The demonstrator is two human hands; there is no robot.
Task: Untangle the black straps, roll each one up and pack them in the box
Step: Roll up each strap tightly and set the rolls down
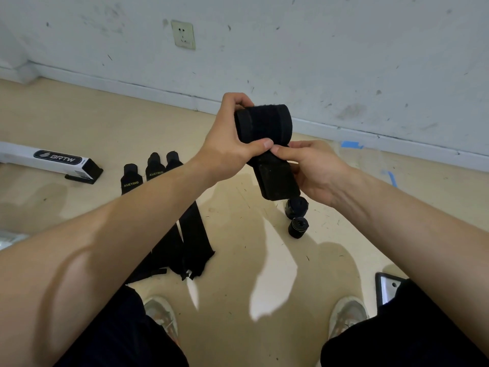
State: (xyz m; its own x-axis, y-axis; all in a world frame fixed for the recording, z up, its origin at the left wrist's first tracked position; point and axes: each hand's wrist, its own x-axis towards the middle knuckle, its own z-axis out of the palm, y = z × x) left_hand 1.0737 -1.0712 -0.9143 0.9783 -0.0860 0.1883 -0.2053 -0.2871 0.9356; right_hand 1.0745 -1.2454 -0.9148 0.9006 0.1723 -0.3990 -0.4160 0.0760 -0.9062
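Strap (264, 123), black, partly rolled, held in the air at chest height above the floor (238, 260), between the two hands. Left hand (227, 139) grips the thick roll: fingers curled over its top and far side, thumb laid across the lower front. Right hand (315, 170) pinches the strap just under the roll, thumb tip nearly touching the left thumb, other fingers curled behind the loose tail (277, 181), which hangs down flat and stiff. Below and just right of the tail, two finished rolls (296, 207) sit on the floor, touching or nearly so, one nearer the feet than the other. Left of centre, three unrolled straps (190, 234) lie side by side on the floor, partly hidden by the left forearm; gold "XUEYING" lettering is readable on two of them. Long white box (53, 160) marked "BRTW" lies on the floor at far left, black end toward the flat straps, apart from them. Wall socket (183, 34) above the skirting. Blue tape (352, 144) on the floor at right. Two light shoes (161, 313) at bottom.
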